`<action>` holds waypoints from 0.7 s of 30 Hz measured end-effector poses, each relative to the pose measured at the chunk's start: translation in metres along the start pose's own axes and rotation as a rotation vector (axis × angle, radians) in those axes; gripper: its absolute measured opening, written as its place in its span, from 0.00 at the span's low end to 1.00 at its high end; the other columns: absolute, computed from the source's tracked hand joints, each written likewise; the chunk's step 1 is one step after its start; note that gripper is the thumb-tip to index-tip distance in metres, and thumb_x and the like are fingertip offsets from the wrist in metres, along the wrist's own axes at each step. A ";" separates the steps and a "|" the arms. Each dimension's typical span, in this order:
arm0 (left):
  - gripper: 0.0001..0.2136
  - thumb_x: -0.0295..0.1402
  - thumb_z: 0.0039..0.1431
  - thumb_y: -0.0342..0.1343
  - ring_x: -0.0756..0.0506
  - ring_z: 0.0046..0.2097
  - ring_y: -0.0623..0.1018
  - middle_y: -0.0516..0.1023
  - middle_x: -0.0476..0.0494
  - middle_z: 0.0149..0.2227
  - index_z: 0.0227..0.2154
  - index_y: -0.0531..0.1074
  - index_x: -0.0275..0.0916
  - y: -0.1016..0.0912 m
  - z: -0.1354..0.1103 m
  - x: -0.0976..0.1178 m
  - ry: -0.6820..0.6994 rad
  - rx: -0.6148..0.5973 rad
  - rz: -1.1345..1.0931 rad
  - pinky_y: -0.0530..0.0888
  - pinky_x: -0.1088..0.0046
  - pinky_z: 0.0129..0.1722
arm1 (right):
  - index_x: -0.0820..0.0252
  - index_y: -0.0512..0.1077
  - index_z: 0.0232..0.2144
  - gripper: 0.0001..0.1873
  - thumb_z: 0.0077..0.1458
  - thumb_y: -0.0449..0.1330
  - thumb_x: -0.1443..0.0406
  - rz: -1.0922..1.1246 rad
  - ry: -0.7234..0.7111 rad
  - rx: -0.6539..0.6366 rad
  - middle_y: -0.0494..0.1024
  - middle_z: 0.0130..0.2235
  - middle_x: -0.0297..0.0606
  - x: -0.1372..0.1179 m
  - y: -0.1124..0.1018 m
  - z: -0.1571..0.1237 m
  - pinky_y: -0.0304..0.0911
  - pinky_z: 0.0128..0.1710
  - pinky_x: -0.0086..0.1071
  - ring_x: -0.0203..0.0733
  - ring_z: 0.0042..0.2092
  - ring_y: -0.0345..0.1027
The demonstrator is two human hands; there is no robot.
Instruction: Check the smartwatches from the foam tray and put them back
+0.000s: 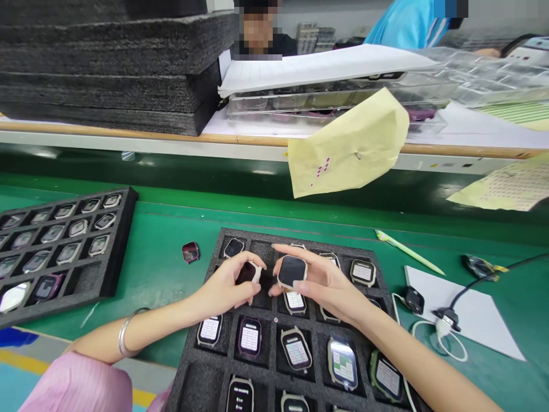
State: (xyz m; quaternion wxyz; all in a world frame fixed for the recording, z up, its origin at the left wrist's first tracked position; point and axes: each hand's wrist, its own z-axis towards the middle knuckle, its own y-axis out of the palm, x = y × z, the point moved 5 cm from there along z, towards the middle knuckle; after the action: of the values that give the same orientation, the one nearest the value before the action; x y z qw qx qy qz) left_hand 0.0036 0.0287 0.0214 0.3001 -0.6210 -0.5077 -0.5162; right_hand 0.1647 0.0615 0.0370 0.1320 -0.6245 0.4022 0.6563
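Note:
My left hand [229, 286] is closed around a small watch body with a dark screen and white case [249, 272], held just above a black foam tray [197, 372]. My right hand [323, 280] pinches another watch body with a dark screen and beige case [292, 272] right beside it. The two hands nearly touch over the tray's upper middle. The tray's pockets hold several watch bodies, many with lit screens [250, 337].
A second foam tray [107, 257] of watch bodies lies at the left. A loose dark-red watch body [190, 252] rests on the green mat. To the right are white paper [476, 315], a charging cable [446, 323] and a green pen [407, 250]. Foam sheets, plastic trays and other people are behind.

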 end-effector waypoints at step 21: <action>0.15 0.26 0.56 0.56 0.55 0.24 0.64 0.65 0.53 0.30 0.47 0.66 0.40 -0.003 -0.005 0.001 0.136 0.029 0.160 0.62 0.77 0.26 | 0.58 0.76 0.45 0.19 0.49 0.69 0.66 0.208 0.026 0.027 0.78 0.40 0.42 0.006 -0.009 0.003 0.66 0.35 0.36 0.40 0.31 0.71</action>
State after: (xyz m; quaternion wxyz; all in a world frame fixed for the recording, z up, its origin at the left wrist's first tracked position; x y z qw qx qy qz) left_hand -0.0006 0.0256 0.0230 0.3831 -0.6186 -0.4426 -0.5241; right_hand 0.1674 0.0673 0.0274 0.0662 -0.5860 0.4756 0.6527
